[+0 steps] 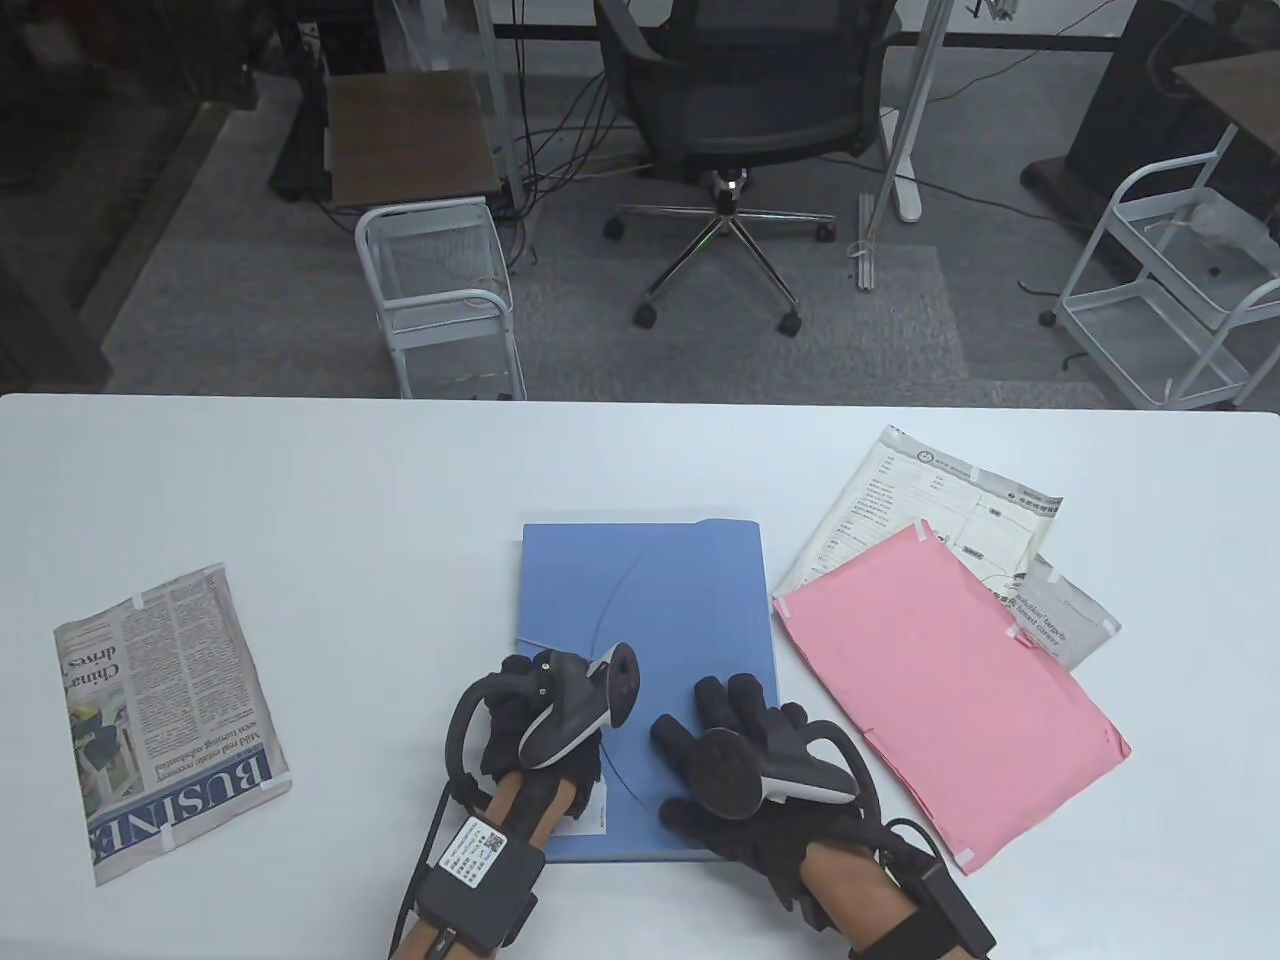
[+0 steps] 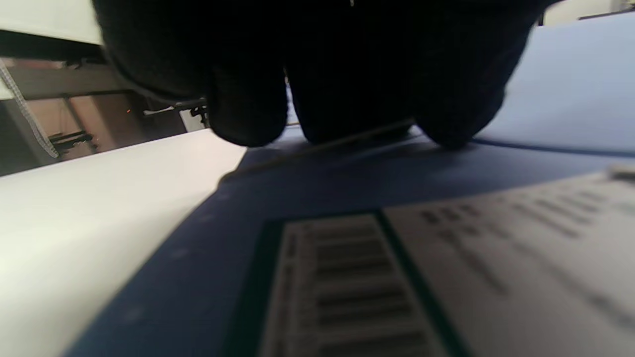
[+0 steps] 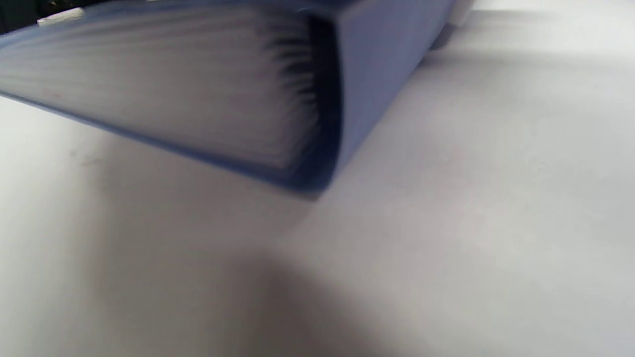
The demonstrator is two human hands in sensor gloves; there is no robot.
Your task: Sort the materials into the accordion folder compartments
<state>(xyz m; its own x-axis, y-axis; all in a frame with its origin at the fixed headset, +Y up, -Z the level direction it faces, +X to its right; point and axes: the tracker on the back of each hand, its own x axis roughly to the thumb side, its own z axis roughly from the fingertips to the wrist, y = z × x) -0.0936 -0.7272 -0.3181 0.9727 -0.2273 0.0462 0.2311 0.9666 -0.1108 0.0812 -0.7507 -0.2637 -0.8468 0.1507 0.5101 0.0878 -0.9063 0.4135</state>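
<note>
Folder: we see the flat blue plastic accordion folder [image 1: 645, 640] lying closed at mid-table.
Done: nothing filed yet, we judge.
Left: folded newspaper [image 1: 165, 705] far left; pink paper envelope [image 1: 940, 690] and printed sheets [image 1: 925, 500] just right.
Left hand [image 1: 545, 730]: fingertips [image 2: 248, 124] press the cover's near-left corner.
Right hand [image 1: 735, 770]: spread flat on the cover, holding nothing.

White table [image 1: 300, 480] spans the foreground. Beyond it, grey carpet floor [image 1: 250, 300]. Black mesh office chair [image 1: 740, 90] on chrome star base, centre. White wire trolley [image 1: 440, 300] left, beside a brown-topped side table [image 1: 410, 135]; second white trolley [image 1: 1170, 280] right. Cables [image 1: 570, 140] trail on the floor.
</note>
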